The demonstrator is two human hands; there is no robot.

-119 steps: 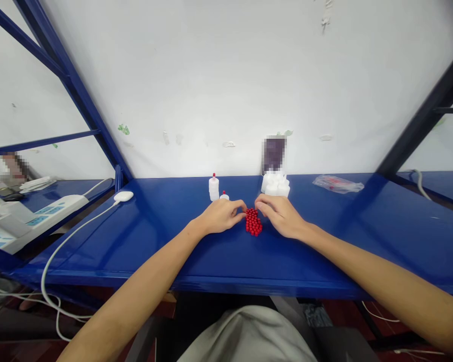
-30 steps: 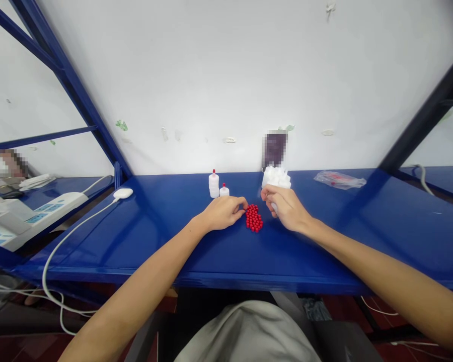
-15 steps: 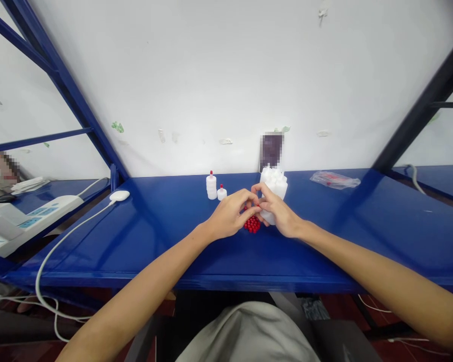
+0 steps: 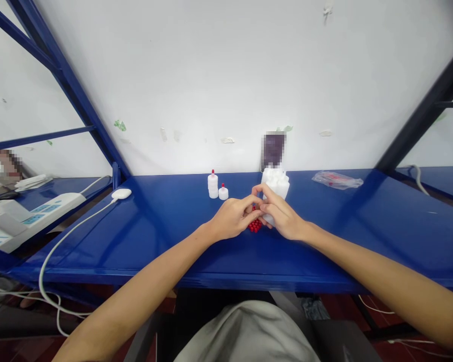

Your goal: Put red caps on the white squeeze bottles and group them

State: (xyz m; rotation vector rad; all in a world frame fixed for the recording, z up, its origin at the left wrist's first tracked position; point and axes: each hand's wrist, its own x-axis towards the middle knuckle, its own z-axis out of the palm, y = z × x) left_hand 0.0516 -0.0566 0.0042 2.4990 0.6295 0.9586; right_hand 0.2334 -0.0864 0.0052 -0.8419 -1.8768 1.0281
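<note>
On the table (image 4: 154, 221), caps (image 4: 254, 227) lie before clustered bottles (image 4: 277, 183), with a bag (image 4: 337, 180) farther right.

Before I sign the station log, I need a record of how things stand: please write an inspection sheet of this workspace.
Surface: blue table, glossy.
Job's things: red caps clustered, partly hidden by the left hand; white bottles grouped beyond the right hand; red-topped bottles upright, farther left.
Clutter: clear plastic bag at right, something red inside.
Hands: right holds a white bottle; left meets it, grip hidden.
Cables: white cable from a white device, hanging past the table edge.
Surroundings: marked white wall, blue frame, blurred dark object.
</note>
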